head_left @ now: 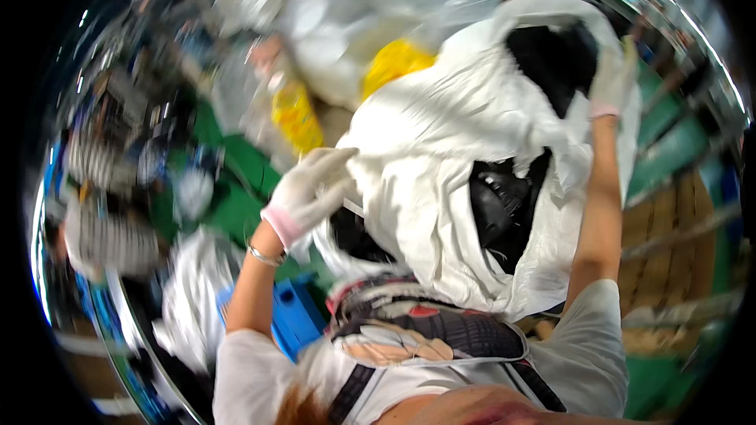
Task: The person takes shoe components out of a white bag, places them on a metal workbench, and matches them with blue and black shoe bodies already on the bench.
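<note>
At centre, a big white sack point(441, 149) with black contents is held up by both gloved hands: the left hand point(309, 189) clamps its near-left edge, the right hand point(613, 79) grips its far-right rim.
</note>
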`<act>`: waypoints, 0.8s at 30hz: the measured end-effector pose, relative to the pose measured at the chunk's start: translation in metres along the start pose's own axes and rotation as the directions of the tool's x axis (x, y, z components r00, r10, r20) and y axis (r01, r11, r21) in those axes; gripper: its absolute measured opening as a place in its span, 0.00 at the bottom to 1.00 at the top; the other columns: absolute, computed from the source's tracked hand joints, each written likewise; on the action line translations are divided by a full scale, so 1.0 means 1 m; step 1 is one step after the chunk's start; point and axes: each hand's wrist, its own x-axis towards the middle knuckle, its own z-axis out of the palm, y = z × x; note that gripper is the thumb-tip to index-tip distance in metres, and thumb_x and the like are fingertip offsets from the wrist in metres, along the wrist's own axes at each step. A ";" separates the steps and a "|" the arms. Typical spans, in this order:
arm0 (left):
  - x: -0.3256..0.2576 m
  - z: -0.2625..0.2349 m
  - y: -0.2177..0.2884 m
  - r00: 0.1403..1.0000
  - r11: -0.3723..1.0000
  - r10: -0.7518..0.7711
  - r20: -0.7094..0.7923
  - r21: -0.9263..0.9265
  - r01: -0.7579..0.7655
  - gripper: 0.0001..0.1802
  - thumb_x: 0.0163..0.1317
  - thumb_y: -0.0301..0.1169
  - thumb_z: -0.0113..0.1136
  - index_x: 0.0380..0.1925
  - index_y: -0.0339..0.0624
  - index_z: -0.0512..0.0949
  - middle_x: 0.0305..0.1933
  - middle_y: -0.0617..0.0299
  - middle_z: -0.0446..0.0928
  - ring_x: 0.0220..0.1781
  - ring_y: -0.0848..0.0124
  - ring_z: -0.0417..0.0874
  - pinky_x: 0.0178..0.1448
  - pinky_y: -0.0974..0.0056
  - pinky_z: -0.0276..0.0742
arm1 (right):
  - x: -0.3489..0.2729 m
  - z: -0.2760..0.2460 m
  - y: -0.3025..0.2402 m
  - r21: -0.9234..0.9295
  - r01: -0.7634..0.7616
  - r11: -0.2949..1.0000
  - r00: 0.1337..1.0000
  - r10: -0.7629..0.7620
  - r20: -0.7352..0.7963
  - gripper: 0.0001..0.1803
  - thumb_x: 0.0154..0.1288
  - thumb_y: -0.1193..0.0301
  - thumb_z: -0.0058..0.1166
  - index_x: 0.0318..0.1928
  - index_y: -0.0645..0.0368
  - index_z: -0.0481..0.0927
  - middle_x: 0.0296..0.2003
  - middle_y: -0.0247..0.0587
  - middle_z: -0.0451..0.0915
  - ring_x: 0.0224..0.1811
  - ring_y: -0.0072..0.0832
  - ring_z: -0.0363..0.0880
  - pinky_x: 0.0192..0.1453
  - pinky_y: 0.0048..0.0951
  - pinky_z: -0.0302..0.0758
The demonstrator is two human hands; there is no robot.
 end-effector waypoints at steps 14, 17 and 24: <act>-0.472 0.275 -0.036 -0.009 0.025 -0.928 0.372 0.085 0.996 0.25 0.62 0.47 0.50 0.51 0.43 0.81 0.54 0.45 0.80 0.58 0.52 0.80 0.61 0.54 0.75 | -0.052 -0.032 -0.251 0.499 0.189 0.846 0.380 -0.531 0.757 0.26 0.77 0.58 0.39 0.65 0.63 0.70 0.64 0.47 0.72 0.67 0.37 0.69 0.71 0.34 0.60; -0.534 0.326 -0.007 -0.092 -0.138 -0.954 0.286 -0.143 0.980 0.25 0.62 0.45 0.49 0.49 0.41 0.81 0.50 0.45 0.81 0.54 0.53 0.82 0.58 0.58 0.76 | -0.063 -0.045 -0.283 0.701 0.097 0.706 0.107 -0.708 0.698 0.26 0.77 0.59 0.39 0.65 0.65 0.70 0.63 0.48 0.71 0.67 0.37 0.68 0.71 0.35 0.60; -0.626 0.394 -0.014 -0.135 -0.150 -0.989 0.064 -0.433 0.889 0.26 0.61 0.47 0.51 0.51 0.39 0.80 0.50 0.45 0.81 0.53 0.50 0.81 0.59 0.57 0.75 | -0.106 -0.052 -0.414 0.895 0.078 0.440 -0.340 -0.832 0.438 0.22 0.66 0.73 0.49 0.60 0.62 0.75 0.55 0.49 0.77 0.59 0.43 0.72 0.66 0.37 0.65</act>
